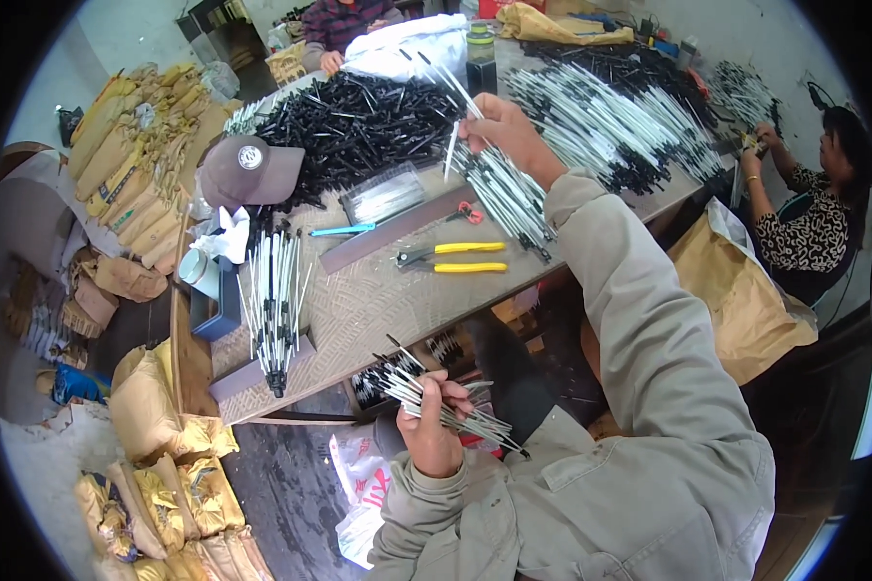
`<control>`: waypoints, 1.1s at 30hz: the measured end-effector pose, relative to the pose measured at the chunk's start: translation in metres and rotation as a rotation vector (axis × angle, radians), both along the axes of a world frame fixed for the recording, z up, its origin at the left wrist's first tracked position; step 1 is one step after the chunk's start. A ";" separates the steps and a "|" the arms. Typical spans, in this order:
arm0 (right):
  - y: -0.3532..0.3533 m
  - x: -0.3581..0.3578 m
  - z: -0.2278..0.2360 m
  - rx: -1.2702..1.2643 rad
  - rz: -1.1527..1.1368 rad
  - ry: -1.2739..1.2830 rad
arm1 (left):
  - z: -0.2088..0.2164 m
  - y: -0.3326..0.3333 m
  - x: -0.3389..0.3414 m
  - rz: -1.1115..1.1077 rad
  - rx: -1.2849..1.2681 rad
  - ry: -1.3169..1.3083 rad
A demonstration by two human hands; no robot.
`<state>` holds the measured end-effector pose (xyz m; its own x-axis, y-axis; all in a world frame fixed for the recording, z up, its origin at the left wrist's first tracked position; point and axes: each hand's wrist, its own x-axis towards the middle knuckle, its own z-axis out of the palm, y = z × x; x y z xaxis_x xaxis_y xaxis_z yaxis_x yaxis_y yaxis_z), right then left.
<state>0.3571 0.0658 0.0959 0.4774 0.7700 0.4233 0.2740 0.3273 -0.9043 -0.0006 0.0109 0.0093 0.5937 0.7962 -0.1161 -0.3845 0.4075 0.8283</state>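
My left hand is closed around a fanned bundle of thin white rods with black tips, held low in front of the table's near edge. My right hand reaches out over the table and pinches a single white rod at the near side of a long pile of white rods. A heap of black plastic parts lies just left of that hand. Yellow-handled pliers rest on the table between my two hands.
A brown cap, a clear bag of rods, a teal pen, small red scissors and a standing rod bundle sit on the table. One person works at the right, another at the far end. Tan sacks crowd the left floor.
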 end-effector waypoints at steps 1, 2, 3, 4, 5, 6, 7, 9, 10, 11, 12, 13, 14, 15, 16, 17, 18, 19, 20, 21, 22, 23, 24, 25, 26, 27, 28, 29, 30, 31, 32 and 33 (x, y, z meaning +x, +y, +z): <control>0.001 0.003 0.005 0.046 0.026 0.046 | 0.000 -0.002 0.001 -0.013 -0.008 0.002; 0.005 -0.001 0.012 0.090 0.059 0.097 | 0.000 -0.003 0.000 -0.019 -0.017 0.008; 0.008 -0.004 0.019 0.117 0.047 0.088 | 0.000 -0.003 -0.001 -0.023 -0.028 -0.006; 0.011 -0.006 0.026 0.143 0.035 0.080 | 0.000 -0.003 -0.001 -0.016 -0.021 -0.011; 0.012 -0.015 0.036 0.184 0.012 0.053 | -0.001 -0.003 -0.002 -0.015 -0.025 -0.005; 0.010 -0.016 0.044 0.115 -0.005 -0.093 | -0.001 -0.003 -0.003 -0.014 -0.029 0.001; 0.015 -0.011 0.046 0.173 -0.038 -0.192 | -0.001 -0.003 -0.004 -0.018 -0.048 -0.004; 0.021 -0.003 0.056 0.231 -0.074 -0.297 | 0.000 -0.004 -0.004 -0.021 -0.034 0.007; 0.022 0.001 0.061 0.326 -0.136 -0.324 | 0.000 -0.005 -0.004 -0.026 -0.021 0.022; 0.023 -0.003 0.068 0.420 -0.194 -0.348 | -0.001 -0.005 -0.004 -0.021 -0.022 0.019; 0.022 -0.006 0.075 0.421 -0.189 -0.350 | -0.001 -0.005 -0.005 -0.018 -0.018 0.016; 0.019 -0.008 0.083 0.546 -0.238 -0.354 | -0.002 -0.006 -0.005 -0.017 -0.015 0.014; 0.017 -0.010 0.091 0.673 -0.288 -0.358 | -0.001 -0.007 -0.004 -0.015 -0.014 0.009; 0.015 -0.009 0.103 0.821 -0.791 -0.784 | -0.001 -0.009 -0.003 -0.004 -0.013 0.015; 0.007 -0.011 0.105 0.823 -0.789 -0.788 | 0.000 -0.011 -0.003 0.006 -0.013 0.021; -0.003 -0.033 0.110 0.748 -0.600 -0.607 | 0.000 -0.010 -0.006 0.023 -0.016 0.020; -0.015 -0.054 0.112 0.665 -0.415 -0.431 | 0.001 -0.009 -0.008 0.041 -0.001 0.018; -0.029 -0.070 0.109 0.589 -0.541 -0.651 | 0.003 -0.007 -0.009 0.054 0.016 0.018; -0.041 -0.079 0.098 0.605 -0.551 -0.839 | 0.006 -0.004 -0.009 0.060 0.011 0.019; -0.046 -0.096 0.079 0.621 -0.539 -1.014 | 0.010 0.002 -0.010 0.109 0.032 0.018; -0.057 -0.126 0.057 0.548 -0.492 -1.020 | 0.016 0.006 -0.010 0.154 0.050 0.019; -0.065 -0.151 0.028 0.424 -0.407 -1.014 | 0.019 0.010 -0.009 0.192 0.077 0.004; -0.078 -0.175 0.000 0.248 -0.359 -1.011 | 0.026 0.014 -0.007 0.226 0.107 -0.010; -0.085 -0.197 -0.017 0.198 -0.316 -1.032 | 0.028 0.018 -0.005 0.249 0.141 -0.020; -0.090 -0.211 -0.037 0.156 -0.294 -0.989 | 0.030 0.021 -0.003 0.255 0.183 -0.044; -0.092 -0.224 -0.048 0.139 -0.289 -0.991 | 0.030 0.024 -0.003 0.264 0.200 -0.061; -0.095 -0.235 -0.057 0.123 -0.287 -0.993 | 0.034 0.024 -0.004 0.291 0.227 -0.059; -0.097 -0.242 -0.064 0.122 -0.283 -0.983 | 0.033 0.023 0.000 0.313 0.244 -0.059; -0.100 -0.248 -0.070 0.085 -0.290 -0.984 | 0.033 0.023 0.002 0.330 0.263 -0.061; -0.101 -0.251 -0.074 0.048 -0.302 -0.988 | 0.021 0.026 0.000 0.330 0.335 -0.099; -0.098 -0.251 -0.078 0.112 -0.311 -1.055 | 0.022 0.024 0.001 0.377 0.372 -0.011; -0.099 -0.254 -0.080 0.113 -0.266 -0.997 | 0.017 0.023 0.001 0.408 0.359 -0.034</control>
<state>0.1027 -0.0334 0.0164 0.0193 0.6226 0.7823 0.9567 0.2157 -0.1953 0.0002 0.0342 0.0261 0.2268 0.9490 0.2191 -0.4815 -0.0863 0.8722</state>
